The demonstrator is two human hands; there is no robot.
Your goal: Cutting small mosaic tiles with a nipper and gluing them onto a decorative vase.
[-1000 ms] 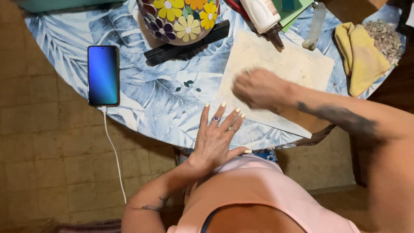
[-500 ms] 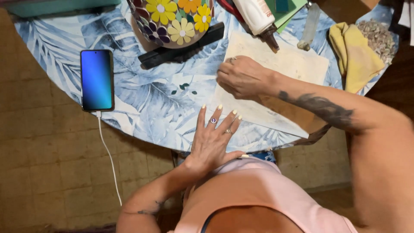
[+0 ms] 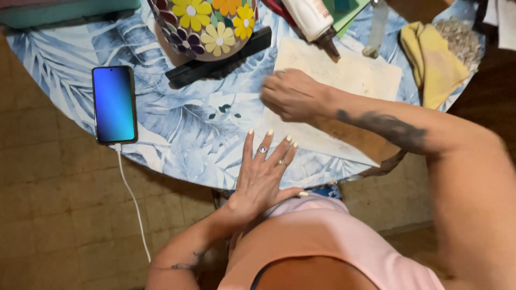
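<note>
Left hand (image 3: pixel 263 174) flat on table (image 3: pixel 177 134); right hand (image 3: pixel 293 95) seemingly fisted on board (image 3: pixel 349 75).

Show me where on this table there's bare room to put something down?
Bare cloth lies between the phone and the left hand, below the black stand. The far edge is crowded: mosaic pot, glue bottle, yellow cloth.

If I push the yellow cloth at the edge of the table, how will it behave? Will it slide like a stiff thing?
Probably not. The yellow cloth lies crumpled in soft folds, so it likely bunches and wrinkles rather than sliding whole. It looks thin, so it is probably light and would hang limp when lifted. It sits near the table rim, so a push outward might drop it.
</note>
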